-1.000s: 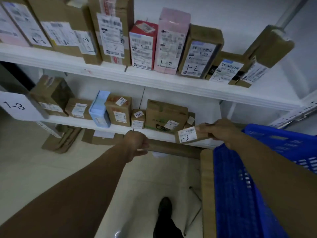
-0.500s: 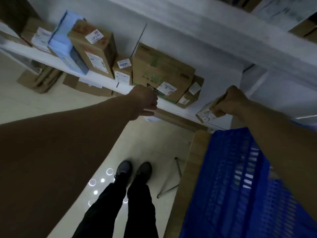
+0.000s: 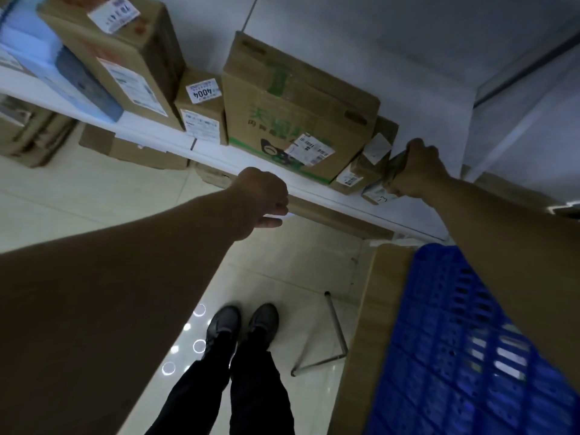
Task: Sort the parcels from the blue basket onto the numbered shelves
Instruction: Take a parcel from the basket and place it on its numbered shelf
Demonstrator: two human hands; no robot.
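Gripping parcel [image 3: 376, 187] on shelf [image 3: 216, 153] edge, right hand [image 3: 419, 171] wrapped around it, left hand [image 3: 262, 196] curled empty

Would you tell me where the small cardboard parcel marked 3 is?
Head view, right side: the right hand grips this cardboard parcel at the white shelf, beside a small brown box.

a: from where is the scene viewed?
b: a single view is given, taken from the head and tilted steeply down, so that the shoes [image 3: 223, 324] are seen almost straight below.
a: which way is it faced?
b: it is turned toward the white shelf [image 3: 213, 153], seen from close by; the blue basket [image 3: 455, 356] is cut by the lower right edge.
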